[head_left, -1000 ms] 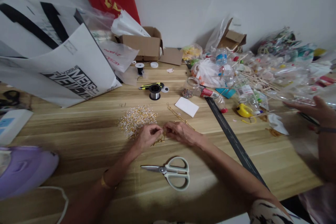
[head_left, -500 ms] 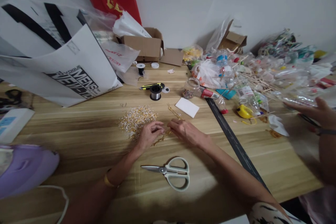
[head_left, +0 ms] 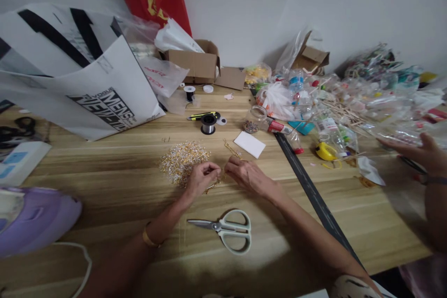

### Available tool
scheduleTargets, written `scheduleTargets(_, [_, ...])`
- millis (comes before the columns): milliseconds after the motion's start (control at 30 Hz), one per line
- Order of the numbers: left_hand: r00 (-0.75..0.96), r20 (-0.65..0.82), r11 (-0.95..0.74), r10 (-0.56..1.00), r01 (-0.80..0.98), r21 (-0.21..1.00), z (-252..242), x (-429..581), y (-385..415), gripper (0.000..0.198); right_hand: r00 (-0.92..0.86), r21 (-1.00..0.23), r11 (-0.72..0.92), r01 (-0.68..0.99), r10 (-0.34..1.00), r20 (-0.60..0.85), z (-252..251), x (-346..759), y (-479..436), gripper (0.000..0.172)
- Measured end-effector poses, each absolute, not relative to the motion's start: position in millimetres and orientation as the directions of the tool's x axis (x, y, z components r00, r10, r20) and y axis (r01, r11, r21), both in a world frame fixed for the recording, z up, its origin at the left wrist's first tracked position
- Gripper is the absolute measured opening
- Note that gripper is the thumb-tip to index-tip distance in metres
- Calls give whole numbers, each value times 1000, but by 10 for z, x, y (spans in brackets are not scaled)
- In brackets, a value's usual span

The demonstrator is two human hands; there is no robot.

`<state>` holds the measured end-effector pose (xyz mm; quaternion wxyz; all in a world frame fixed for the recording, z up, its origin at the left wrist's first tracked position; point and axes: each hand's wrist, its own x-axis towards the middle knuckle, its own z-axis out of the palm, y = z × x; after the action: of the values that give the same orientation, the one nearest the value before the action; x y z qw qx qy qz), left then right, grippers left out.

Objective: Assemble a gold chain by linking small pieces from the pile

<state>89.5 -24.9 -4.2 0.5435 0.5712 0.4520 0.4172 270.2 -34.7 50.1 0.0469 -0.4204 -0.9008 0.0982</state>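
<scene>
My left hand point(head_left: 202, 179) is closed in a pinch beside a loose pile of gold and silver bead-like bits point(head_left: 181, 159). What its fingertips hold is too small to make out. Just to its right, my right hand point(head_left: 248, 176) has its fingers closed on a thin gold beaded strand point(head_left: 232, 149), one end of which lies on the table beyond the knuckles. More gold strand point(head_left: 212, 187) shows below the left fingertips. Nearer me lie scissors point(head_left: 223, 230) with pale handles, blades pointing left.
Beyond my hands stand a wire spool point(head_left: 208, 124) and a white card point(head_left: 249, 144). A jar on its side point(head_left: 254, 118) holds small beads. Plastic bottles and sticks crowd the right, where another person's hand point(head_left: 426, 151) reaches in. A purple appliance point(head_left: 42, 221) sits at left.
The view has shifted slightly. My fingertips stay close together, with only small movements of both hands; the scissors and bead pile stay in place.
</scene>
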Motion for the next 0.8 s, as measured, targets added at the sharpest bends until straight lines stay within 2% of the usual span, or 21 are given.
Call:
scheduleTargets(100, [250, 15, -35, 968, 79, 996, -68, 900, -237, 8, -638, -345, 614, 710, 768, 55, 481, 2722, -333, 15])
scheduleTargets(200, [309, 32, -64, 950, 93, 994, -69, 906, -240, 9, -644, -405, 617, 675, 760, 85, 451, 2732, -317, 13])
scheduleTargets(433, [404, -20, -44, 915, 147, 988, -16, 943, -254, 12, -643, -476, 620, 623, 753, 139, 356, 2765, -271, 13])
scheduleTargets(800, [354, -15, -7, 935, 61, 998, -104, 977, -142, 7, -635, -568, 615, 548, 747, 196, 289, 2833, -213, 12])
